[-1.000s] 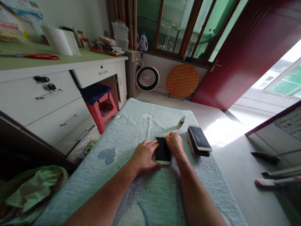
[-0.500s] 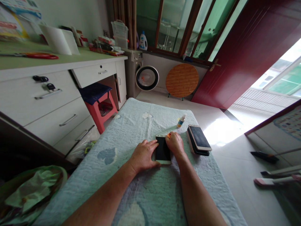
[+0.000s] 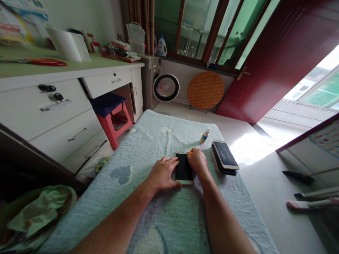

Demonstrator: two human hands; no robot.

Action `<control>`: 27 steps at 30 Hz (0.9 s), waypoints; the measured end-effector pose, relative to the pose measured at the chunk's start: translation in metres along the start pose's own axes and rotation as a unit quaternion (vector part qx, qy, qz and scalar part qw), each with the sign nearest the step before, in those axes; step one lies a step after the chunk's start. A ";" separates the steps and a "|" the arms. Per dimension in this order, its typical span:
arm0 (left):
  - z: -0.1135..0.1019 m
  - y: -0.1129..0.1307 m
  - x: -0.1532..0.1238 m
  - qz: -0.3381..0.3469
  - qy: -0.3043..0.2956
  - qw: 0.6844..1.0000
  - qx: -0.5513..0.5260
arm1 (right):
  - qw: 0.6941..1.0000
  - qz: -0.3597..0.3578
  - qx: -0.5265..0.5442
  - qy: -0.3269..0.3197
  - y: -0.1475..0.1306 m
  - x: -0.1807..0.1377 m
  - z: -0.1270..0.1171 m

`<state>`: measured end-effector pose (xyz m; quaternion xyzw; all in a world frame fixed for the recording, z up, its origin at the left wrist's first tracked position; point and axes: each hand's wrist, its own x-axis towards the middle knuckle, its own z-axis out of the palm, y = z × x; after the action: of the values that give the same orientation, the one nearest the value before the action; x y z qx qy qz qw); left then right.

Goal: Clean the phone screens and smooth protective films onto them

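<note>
A gold-edged phone (image 3: 183, 171) with a dark screen lies flat on the pale blue quilted cover (image 3: 148, 141) of a table. My left hand (image 3: 162, 174) rests on the phone's left edge, fingers stretched flat and pressing it down. My right hand (image 3: 197, 161) is closed over the phone's upper right corner, pinching a small orange thing (image 3: 190, 152) against the screen. To the right sits a stack of phones (image 3: 224, 156). A small spray bottle (image 3: 204, 136) lies just beyond them.
A white desk with drawers (image 3: 66, 106) runs along the left, a red stool (image 3: 113, 121) under it. A green bag (image 3: 34, 215) sits at the lower left. Broom and mop heads (image 3: 304, 183) lie on the tiled floor at right. A washing machine (image 3: 164, 86) stands at the back.
</note>
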<state>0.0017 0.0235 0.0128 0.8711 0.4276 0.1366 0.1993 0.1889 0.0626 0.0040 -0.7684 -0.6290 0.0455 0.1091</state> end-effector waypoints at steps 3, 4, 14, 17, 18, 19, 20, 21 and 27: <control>0.001 -0.001 0.000 0.002 0.000 1.000 -0.001 | 1.000 0.003 0.004 -0.002 0.000 0.000 0.000; 0.001 -0.001 0.000 0.002 0.001 1.000 -0.002 | 1.000 0.004 0.005 -0.002 0.000 0.001 0.000; 0.001 0.000 0.000 0.005 0.006 1.000 0.010 | 1.000 0.003 -0.002 -0.001 0.000 0.000 0.000; 0.001 -0.001 0.000 0.007 0.009 1.000 0.009 | 1.000 0.003 -0.004 -0.003 0.000 0.000 0.001; 0.001 -0.001 0.000 0.008 0.010 1.000 0.008 | 1.000 0.004 -0.004 -0.003 0.000 0.000 0.001; 0.001 -0.001 0.000 0.008 0.010 1.000 0.008 | 1.000 0.004 -0.004 -0.003 0.000 0.000 0.001; 0.001 -0.001 0.000 0.008 0.010 1.000 0.008 | 1.000 0.004 -0.003 -0.002 0.000 0.000 0.002; 0.001 -0.001 0.000 0.007 0.011 1.000 0.009 | 1.000 0.005 -0.003 -0.001 0.000 0.000 0.002; 0.001 -0.001 0.000 0.007 0.009 1.000 0.009 | 1.000 0.006 -0.004 -0.006 -0.001 -0.001 -0.001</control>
<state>0.0017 0.0239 0.0113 0.8747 0.4242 0.1424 0.1863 0.1880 0.0614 0.0054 -0.7723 -0.6252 0.0481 0.1022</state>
